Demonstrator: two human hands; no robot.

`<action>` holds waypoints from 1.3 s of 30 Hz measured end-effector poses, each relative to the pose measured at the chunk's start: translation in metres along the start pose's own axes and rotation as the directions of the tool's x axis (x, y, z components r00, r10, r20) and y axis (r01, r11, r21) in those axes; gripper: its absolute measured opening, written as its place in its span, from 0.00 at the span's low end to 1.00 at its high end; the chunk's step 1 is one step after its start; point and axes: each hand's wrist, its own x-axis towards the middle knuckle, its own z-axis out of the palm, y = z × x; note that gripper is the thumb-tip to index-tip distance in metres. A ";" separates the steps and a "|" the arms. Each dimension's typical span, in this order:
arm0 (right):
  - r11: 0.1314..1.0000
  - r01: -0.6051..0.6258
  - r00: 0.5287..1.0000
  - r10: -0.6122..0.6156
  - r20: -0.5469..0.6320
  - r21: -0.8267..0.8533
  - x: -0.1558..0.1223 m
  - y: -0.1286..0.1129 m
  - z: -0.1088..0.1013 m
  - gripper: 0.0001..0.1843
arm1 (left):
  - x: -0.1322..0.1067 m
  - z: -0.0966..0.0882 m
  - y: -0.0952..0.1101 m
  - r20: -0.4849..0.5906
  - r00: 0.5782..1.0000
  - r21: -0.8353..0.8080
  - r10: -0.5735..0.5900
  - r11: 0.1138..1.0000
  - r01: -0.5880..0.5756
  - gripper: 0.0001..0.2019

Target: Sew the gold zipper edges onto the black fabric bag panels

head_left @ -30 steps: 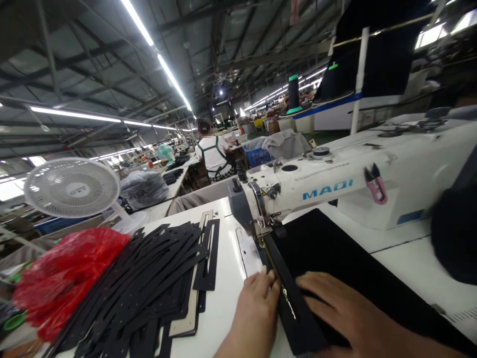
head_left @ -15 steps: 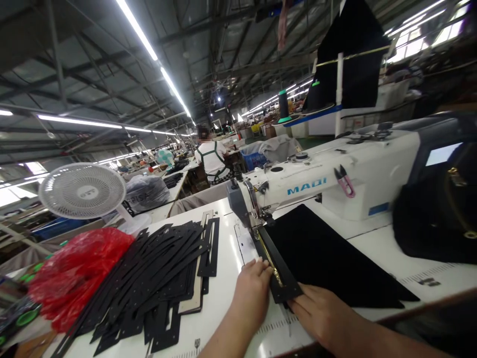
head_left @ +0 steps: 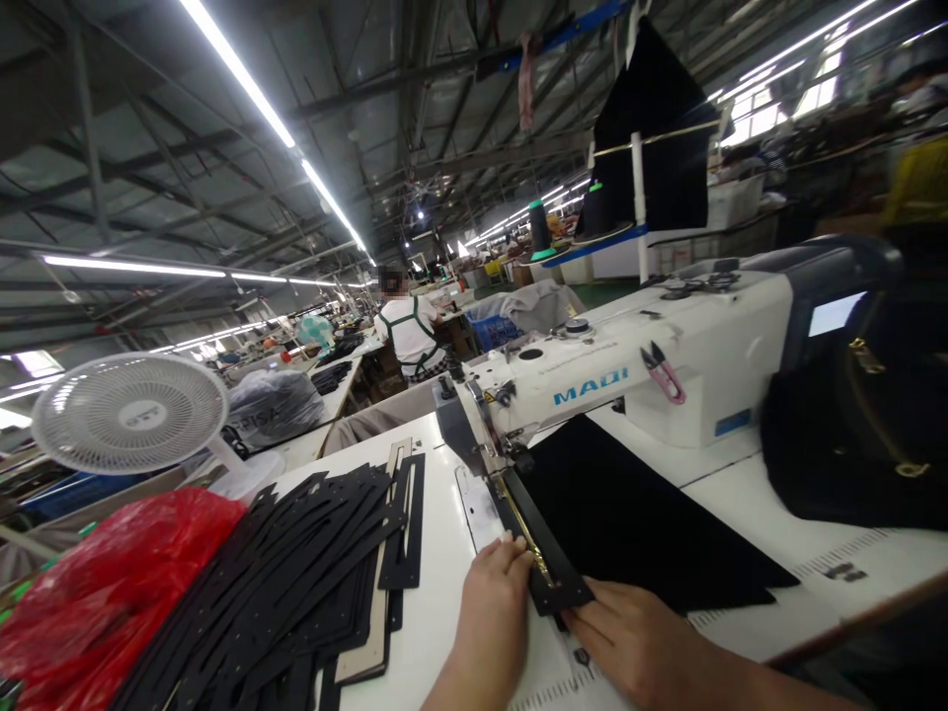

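A narrow black frame piece (head_left: 567, 571) with a gold zipper (head_left: 534, 551) in its slot lies on the white table, its far end under the needle area of a sewing machine (head_left: 489, 456). Curled fingers of my left hand (head_left: 493, 602) press on the piece's left edge beside the zipper. At the near right corner, my right hand (head_left: 629, 632) grips the same piece, with some fingers hidden from view. Black fabric (head_left: 637, 513) spreads flat to the right of the frame piece, under the machine arm.
Left of my hands is a pile of black slotted pieces (head_left: 296, 563), beside a red plastic bag (head_left: 118, 583) and a white fan (head_left: 133, 413). Pink thread snips (head_left: 665, 375) rest against the machine body. Black material with a zipper (head_left: 851, 444) hangs at right. Ahead sits a person (head_left: 410, 331).
The view has shifted, so the machine and hands sit slightly further left and the fan lower. Both hands keep their places on the frame piece, with no clear movement of it under the machine.
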 end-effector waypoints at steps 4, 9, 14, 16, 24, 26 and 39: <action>1.000 -0.020 0.998 0.020 0.054 0.015 0.001 0.013 0.011 0.15 | 0.008 0.003 -0.011 -0.023 1.000 -0.033 0.004 0.999 -0.005 0.19; 0.999 -0.023 0.999 0.021 0.042 0.047 0.011 0.025 0.013 0.17 | 0.010 0.026 -0.030 -0.100 0.995 -0.090 -0.008 0.996 -0.001 0.18; 0.998 -0.026 0.997 0.022 0.073 0.051 0.024 0.037 0.011 0.17 | 0.015 0.041 -0.041 -0.146 0.986 -0.133 -0.079 0.989 0.060 0.17; 0.999 -0.026 0.995 0.022 0.098 0.047 0.027 0.043 0.013 0.16 | 0.019 0.040 -0.042 -0.112 0.987 -0.175 -0.117 0.980 0.096 0.15; 0.992 -0.104 0.986 0.093 0.141 0.073 0.034 0.055 0.025 0.14 | 0.027 0.045 -0.048 -0.082 0.976 -0.240 -0.201 0.955 0.176 0.15; 0.985 -0.144 0.984 0.132 0.122 0.096 0.036 0.055 0.022 0.13 | 0.026 0.043 -0.046 -0.067 0.974 -0.268 -0.216 0.944 0.191 0.16; 0.857 -0.505 0.803 0.425 0.418 0.100 0.089 0.072 0.017 0.09 | -0.003 0.010 -0.010 -0.066 0.918 -0.197 -0.391 0.907 0.372 0.13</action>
